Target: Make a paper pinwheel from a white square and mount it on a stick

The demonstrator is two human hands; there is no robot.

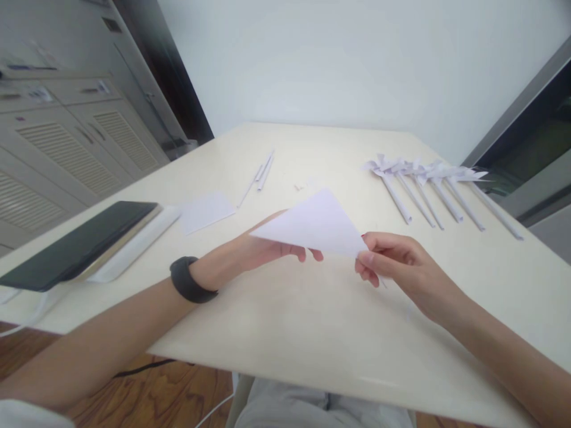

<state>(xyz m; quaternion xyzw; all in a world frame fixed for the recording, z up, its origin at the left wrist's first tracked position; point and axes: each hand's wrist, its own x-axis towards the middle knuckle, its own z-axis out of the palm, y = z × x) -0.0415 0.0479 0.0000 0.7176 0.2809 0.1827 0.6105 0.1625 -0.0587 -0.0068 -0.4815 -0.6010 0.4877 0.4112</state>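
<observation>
A white sheet of paper [316,223], triangular in outline, is held up above the table in front of me. My right hand [392,255] pinches its right corner between thumb and fingers, and a thin paper tip pokes out below them. Behind and under the sheet's left part is my left hand [267,252], its fingers loosely stretched and apart, with the fingertips showing below the paper's lower edge. The sheet hides that thumb, and whether the hand touches the paper is unclear. A black wristband [190,279] circles the left wrist.
Several paper pinwheels on rolled sticks [428,178] lie at the right of the white table [276,327]. Rolled paper sticks [263,172] and flat paper [207,211] lie left of centre. A dark tablet-like device [84,241] rests at the left edge; small scraps [300,187] lie mid-table.
</observation>
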